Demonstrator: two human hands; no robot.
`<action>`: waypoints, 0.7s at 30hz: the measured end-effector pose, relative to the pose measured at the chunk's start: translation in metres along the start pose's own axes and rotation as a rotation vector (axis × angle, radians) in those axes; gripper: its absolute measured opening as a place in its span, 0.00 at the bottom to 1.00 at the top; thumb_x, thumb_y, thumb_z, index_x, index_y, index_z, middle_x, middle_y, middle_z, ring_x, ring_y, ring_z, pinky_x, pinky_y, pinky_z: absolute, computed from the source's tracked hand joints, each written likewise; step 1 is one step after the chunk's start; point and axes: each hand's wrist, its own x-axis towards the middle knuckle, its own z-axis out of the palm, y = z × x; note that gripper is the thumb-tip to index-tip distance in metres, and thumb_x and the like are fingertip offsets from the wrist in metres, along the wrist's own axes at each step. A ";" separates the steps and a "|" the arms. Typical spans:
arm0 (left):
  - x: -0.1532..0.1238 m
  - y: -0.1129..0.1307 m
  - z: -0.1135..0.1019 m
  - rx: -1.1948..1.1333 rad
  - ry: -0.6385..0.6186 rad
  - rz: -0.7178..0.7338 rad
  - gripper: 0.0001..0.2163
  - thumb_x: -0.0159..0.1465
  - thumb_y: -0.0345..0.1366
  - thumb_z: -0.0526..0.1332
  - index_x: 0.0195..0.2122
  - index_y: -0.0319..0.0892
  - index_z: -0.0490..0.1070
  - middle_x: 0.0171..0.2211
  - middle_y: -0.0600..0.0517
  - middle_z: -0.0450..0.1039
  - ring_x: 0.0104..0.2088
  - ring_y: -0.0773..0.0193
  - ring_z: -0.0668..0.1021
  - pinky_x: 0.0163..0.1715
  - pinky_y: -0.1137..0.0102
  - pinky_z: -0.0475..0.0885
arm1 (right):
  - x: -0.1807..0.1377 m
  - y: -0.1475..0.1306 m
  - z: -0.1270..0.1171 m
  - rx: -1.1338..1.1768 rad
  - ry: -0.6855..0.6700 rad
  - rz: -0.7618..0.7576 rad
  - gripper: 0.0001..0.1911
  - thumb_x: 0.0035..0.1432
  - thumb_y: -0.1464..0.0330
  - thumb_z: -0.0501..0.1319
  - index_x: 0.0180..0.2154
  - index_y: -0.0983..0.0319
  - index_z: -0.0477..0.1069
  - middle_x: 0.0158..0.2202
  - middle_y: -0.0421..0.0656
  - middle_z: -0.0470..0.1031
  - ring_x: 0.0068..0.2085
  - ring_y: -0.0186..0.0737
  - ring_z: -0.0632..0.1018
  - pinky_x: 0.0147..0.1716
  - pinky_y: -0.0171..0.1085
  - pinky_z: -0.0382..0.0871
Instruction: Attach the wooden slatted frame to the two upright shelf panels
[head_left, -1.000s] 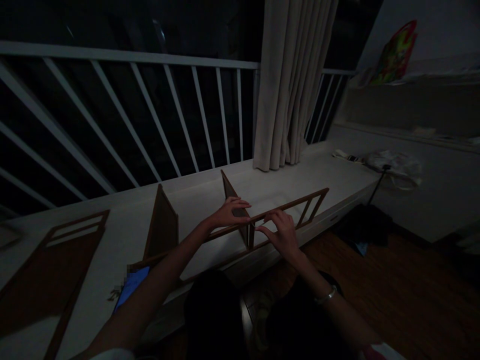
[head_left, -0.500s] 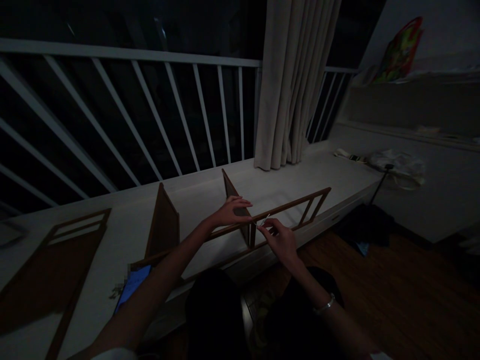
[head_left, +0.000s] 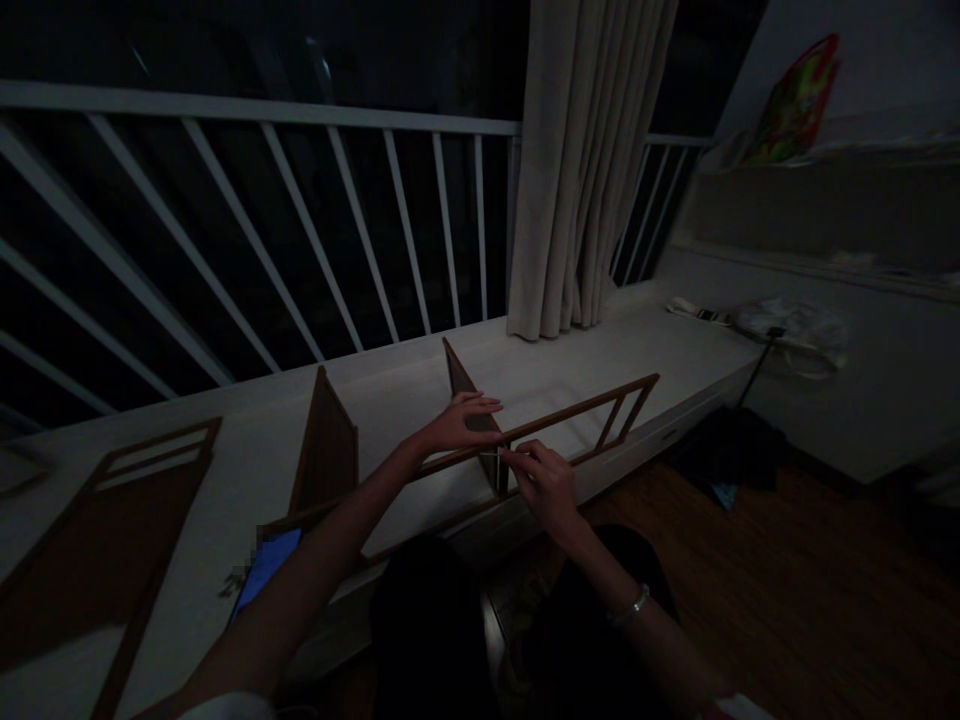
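Observation:
Brown wooden frame stands on its edge along the front of a white ledge, with upright panels joined to it. My left hand rests at the joint between the frame and the middle panel, thumb on the near side and fingers over the far side. My right hand is closed in a pinch at the same joint. Between its fingertips is a thin, pale metal tool, a hex key by its look, its end against the joint. The fastener there is too dark to see.
Another upright panel stands to the left. A separate wooden frame lies flat on the ledge. A blue-lit phone lies near my left forearm. Behind are a white railing and a curtain.
My right hand has shifted slightly left, and the hex key has swung from pointing up and right to lying nearly level across the joint. My left hand has stayed in place.

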 end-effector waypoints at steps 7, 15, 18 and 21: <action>0.000 0.002 -0.001 -0.006 -0.014 -0.021 0.25 0.49 0.49 0.59 0.49 0.49 0.62 0.51 0.53 0.61 0.55 0.59 0.54 0.53 0.62 0.51 | 0.002 -0.005 0.013 0.464 -0.030 0.299 0.11 0.52 0.64 0.55 0.35 0.59 0.72 0.29 0.41 0.73 0.26 0.33 0.72 0.27 0.32 0.65; 0.001 0.000 -0.001 0.006 -0.010 0.002 0.25 0.50 0.48 0.59 0.49 0.49 0.63 0.51 0.53 0.62 0.54 0.59 0.55 0.52 0.62 0.51 | 0.004 -0.012 0.023 0.918 -0.007 0.557 0.15 0.45 0.60 0.60 0.34 0.62 0.71 0.31 0.43 0.74 0.29 0.36 0.74 0.31 0.36 0.68; 0.000 -0.001 0.000 0.002 -0.005 0.007 0.25 0.50 0.48 0.59 0.49 0.49 0.63 0.51 0.53 0.62 0.54 0.59 0.54 0.52 0.62 0.51 | 0.003 -0.015 0.022 0.940 0.012 0.553 0.14 0.46 0.60 0.59 0.35 0.62 0.71 0.31 0.43 0.74 0.33 0.38 0.74 0.36 0.38 0.67; 0.000 -0.001 0.000 -0.004 -0.008 0.004 0.25 0.50 0.48 0.59 0.49 0.49 0.62 0.51 0.52 0.61 0.54 0.59 0.54 0.52 0.62 0.51 | 0.003 -0.015 0.022 0.947 0.009 0.550 0.14 0.48 0.60 0.58 0.34 0.62 0.70 0.31 0.43 0.75 0.34 0.38 0.74 0.37 0.39 0.66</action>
